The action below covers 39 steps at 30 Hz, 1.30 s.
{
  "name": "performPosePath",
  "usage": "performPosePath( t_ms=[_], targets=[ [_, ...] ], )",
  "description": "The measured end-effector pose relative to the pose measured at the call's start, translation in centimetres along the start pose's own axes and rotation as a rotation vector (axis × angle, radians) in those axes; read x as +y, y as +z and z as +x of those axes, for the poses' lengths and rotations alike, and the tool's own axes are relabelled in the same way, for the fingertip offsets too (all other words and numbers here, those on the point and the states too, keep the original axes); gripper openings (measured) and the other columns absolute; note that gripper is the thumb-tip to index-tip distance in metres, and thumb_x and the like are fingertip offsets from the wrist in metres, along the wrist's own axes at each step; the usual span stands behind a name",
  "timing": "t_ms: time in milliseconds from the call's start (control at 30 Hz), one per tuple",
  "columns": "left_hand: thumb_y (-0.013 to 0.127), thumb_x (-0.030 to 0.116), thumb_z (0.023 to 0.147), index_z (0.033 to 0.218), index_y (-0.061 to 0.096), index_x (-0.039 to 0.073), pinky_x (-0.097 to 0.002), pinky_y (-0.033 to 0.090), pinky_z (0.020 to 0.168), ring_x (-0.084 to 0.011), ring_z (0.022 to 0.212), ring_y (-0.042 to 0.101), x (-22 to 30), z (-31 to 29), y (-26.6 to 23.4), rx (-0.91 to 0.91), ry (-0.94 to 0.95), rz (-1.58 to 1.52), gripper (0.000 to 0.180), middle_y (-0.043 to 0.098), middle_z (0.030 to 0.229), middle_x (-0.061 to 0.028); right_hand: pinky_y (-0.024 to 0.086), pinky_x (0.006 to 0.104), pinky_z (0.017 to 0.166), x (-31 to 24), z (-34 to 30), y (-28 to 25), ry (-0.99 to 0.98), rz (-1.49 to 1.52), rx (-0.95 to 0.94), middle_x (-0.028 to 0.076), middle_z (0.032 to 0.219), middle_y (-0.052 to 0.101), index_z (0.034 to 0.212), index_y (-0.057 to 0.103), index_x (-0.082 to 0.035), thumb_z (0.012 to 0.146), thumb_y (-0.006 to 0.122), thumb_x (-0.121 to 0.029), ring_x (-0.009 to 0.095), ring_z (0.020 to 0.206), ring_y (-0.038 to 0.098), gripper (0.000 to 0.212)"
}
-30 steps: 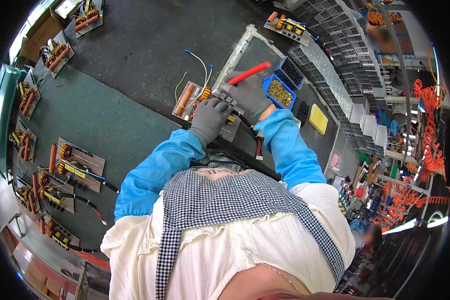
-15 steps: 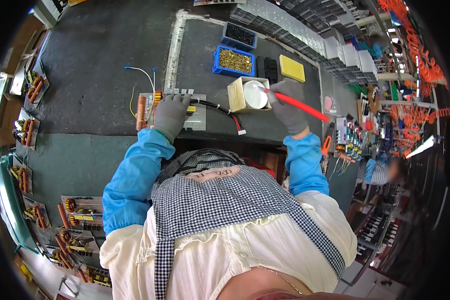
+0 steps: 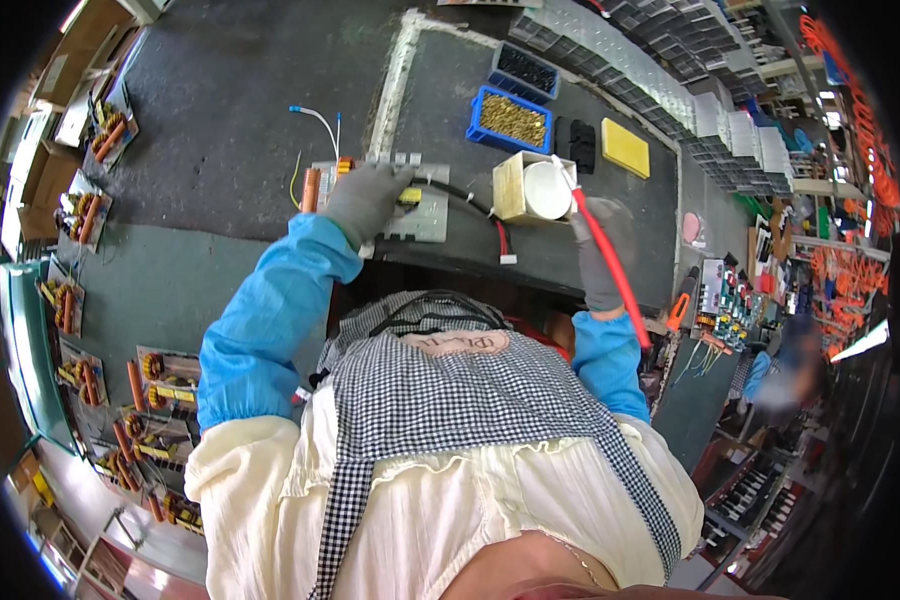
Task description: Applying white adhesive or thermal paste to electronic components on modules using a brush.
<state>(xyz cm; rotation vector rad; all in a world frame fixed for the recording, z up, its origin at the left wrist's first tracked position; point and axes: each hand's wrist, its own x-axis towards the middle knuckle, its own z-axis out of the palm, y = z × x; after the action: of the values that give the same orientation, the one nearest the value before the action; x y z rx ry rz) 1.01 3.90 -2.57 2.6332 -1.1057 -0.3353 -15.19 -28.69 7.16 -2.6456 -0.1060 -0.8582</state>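
My left hand [image 3: 366, 198], in a grey glove, lies over a circuit board [image 3: 430, 218] with its fingers curled onto the parts. An upright copper coil [image 3: 311, 190] stands beside that hand. From the board, a black cable [image 3: 460, 190] runs right to a small white connector [image 3: 509, 259]. My right hand [image 3: 600, 250], gloved too, is closed around a long red-handled tool [image 3: 615, 265]. The tool's whitish tip is at the rim of a round white tub [image 3: 548, 190], which sits in an open cream box [image 3: 510, 190]. I cannot make out what kind of tip it is.
Behind the box are a blue bin of brass-coloured pieces [image 3: 511, 118], a bin of black pieces [image 3: 525, 72], black blocks [image 3: 576, 145] and a yellow pad [image 3: 625, 148]. Stacked grey metal parts [image 3: 610, 65] line the back right. More coil boards [image 3: 165, 380] stand at left.
My right hand has drawn nearer to me, and the red handle has swung steeper, its tip moving to the tub's rim. My left hand stays at the board. The whole view has shifted slightly.
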Motion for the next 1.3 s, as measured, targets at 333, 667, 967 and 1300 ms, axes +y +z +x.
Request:
performPosePath(
  t_ms=[333,667,967,1300],
  targets=[
    [0.076,0.027,0.09,0.129,0.06,0.009,-0.0454,0.058,0.09,-0.0334,0.113,0.069,-1.0,-0.2,-1.0,-0.14,-0.172,-0.005,0.046,0.069,0.12,-0.0128,0.052,0.0317,0.065,-10.3,2.3,5.0,0.391,0.608,-0.026,0.007,0.09,0.069,0.1,0.067,-0.003,0.097,0.072,-0.016,0.016,0.076,0.065,0.014],
    [0.072,0.031,0.093,0.122,0.066,0.01,-0.0489,0.057,0.089,-0.0343,0.108,0.072,-2.3,-0.1,-3.0,-0.26,-0.168,-0.163,0.036,0.075,0.109,-0.0147,0.053,0.0444,0.066,-12.1,1.1,14.2,0.34,0.358,-0.38,0.013,0.071,0.068,0.086,0.072,-0.007,0.091,0.074,-0.027,0.034,0.072,0.068,0.02],
    [0.074,0.027,0.09,0.124,0.069,0.013,-0.0477,0.057,0.092,-0.0338,0.11,0.072,-3.0,0.2,-2.3,-0.273,-0.181,-0.211,0.037,0.076,0.111,-0.0135,0.053,0.0365,0.066,-12.7,2.3,14.2,0.592,0.349,-0.503,0.009,0.07,0.071,0.093,0.075,-0.007,0.095,0.071,-0.033,0.023,0.067,0.07,0.027],
    [0.079,0.037,0.083,0.137,0.066,0.021,-0.0465,0.057,0.089,-0.0327,0.107,0.073,-3.7,0.9,-1.5,-0.266,-0.202,-0.213,0.058,0.076,0.11,-0.0126,0.054,0.0386,0.065,-12.7,1.6,14.6,0.394,0.311,-0.483,0.01,0.074,0.073,0.092,0.074,-0.006,0.096,0.071,-0.031,0.024,0.065,0.071,0.026]
  ],
)
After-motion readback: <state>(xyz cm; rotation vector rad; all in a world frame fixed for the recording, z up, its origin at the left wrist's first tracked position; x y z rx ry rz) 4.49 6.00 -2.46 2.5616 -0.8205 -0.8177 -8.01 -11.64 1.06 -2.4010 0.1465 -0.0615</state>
